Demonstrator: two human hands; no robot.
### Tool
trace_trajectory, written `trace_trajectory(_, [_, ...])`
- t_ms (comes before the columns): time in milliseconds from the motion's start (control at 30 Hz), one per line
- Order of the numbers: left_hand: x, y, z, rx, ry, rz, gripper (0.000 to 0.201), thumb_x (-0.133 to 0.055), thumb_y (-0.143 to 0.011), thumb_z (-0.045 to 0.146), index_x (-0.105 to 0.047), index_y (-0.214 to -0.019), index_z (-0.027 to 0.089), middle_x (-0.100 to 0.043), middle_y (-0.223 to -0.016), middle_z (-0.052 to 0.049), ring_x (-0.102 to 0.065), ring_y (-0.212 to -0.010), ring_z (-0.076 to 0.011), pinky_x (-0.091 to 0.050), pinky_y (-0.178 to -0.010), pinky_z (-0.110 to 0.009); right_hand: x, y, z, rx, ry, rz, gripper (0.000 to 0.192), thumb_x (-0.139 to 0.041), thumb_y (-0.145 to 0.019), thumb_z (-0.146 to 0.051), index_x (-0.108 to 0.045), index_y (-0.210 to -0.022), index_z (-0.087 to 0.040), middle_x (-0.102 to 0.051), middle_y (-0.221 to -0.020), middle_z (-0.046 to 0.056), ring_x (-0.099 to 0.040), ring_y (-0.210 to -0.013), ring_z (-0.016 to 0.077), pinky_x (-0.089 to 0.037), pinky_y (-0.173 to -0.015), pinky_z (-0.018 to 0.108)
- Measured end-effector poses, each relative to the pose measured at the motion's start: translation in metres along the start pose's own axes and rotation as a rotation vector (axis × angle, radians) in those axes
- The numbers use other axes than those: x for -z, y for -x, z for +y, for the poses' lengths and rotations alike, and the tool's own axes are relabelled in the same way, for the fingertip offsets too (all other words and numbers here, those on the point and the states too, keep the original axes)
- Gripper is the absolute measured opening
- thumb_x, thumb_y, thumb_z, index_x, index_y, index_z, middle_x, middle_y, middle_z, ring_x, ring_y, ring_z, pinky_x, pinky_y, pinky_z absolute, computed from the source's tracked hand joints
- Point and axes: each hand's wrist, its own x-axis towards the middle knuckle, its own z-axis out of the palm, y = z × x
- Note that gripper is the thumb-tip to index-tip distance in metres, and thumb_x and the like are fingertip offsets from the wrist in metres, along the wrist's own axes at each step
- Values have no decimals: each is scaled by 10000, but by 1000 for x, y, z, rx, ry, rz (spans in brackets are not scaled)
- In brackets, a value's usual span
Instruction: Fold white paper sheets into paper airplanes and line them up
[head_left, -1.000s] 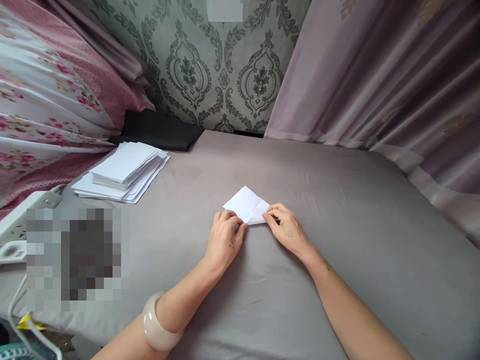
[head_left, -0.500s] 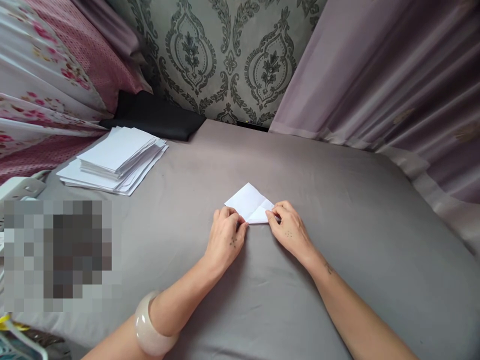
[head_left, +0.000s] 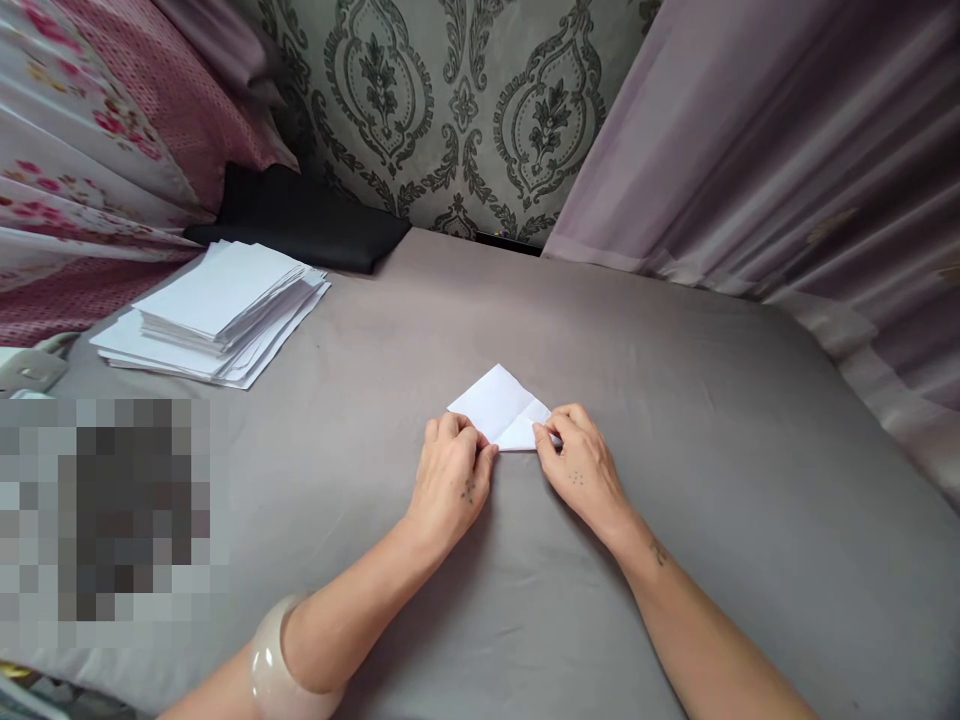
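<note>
A small folded sheet of white paper (head_left: 495, 400) lies on the grey cloth surface in front of me, with one corner pointing away and a crease running across it. My left hand (head_left: 454, 470) pinches its near left edge, fingers curled and thumb close to the front corner. At the paper's right corner my right hand (head_left: 577, 455) is closed, thumb on top and fingers bent around the edge. Both hands partly cover the paper's sides. A pale bangle (head_left: 289, 665) circles my left forearm.
A stack of white paper (head_left: 225, 300) sits at the back left, beside a folded black cloth (head_left: 307, 215). A white power strip (head_left: 34, 370) is at the left edge. Curtains (head_left: 750, 130) hang at the right, and a patterned wall (head_left: 461, 110) stands behind. One area at left is blurred out.
The view has shifted slightly, so the stack sits a little further left. Both hands keep their hold on the paper, with hardly any movement.
</note>
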Motion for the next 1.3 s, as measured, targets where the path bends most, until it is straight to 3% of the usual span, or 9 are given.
trace_trajectory(633, [0, -3, 8, -121, -219, -2, 176, -410, -944, 207, -503, -801, 165, -495, -955, -117, -439, -847, -236, -460, -773, -405, -1, 0, 0, 12, 23, -4, 208, -456, -893, -290, -525, -713, -212, -584, -915, 55, -560, -811, 186, -407, -755, 317])
trace_trajectory(1033, [9, -9, -3, 40, -66, -46, 36, -511, -870, 164, -501, -845, 188, -510, -964, -75, -464, -887, -231, -458, -772, -376, 0, -1, 0, 0, 65, -34, 195, -476, -896, -298, -510, -726, -208, -581, -924, 51, -556, -814, 189, -402, -754, 323])
trace_trajectory(1200, [18, -11, -3, 155, 40, -63, 143, -474, -813, 92, -569, -851, 193, -545, -948, -62, -515, -892, -213, -470, -740, -337, -2, 0, 1, 25, 71, -20, 194, -480, -891, -301, -512, -720, -214, -585, -910, 51, -551, -796, 186, -398, -733, 317])
trace_trajectory(1300, [21, -11, -2, 151, 96, -26, 206, -459, -797, 71, -596, -881, 200, -585, -921, -46, -545, -868, -193, -473, -733, -317, -2, 0, 1, 22, 75, -25, 187, -487, -892, -301, -513, -729, -212, -585, -922, 52, -552, -800, 189, -399, -735, 321])
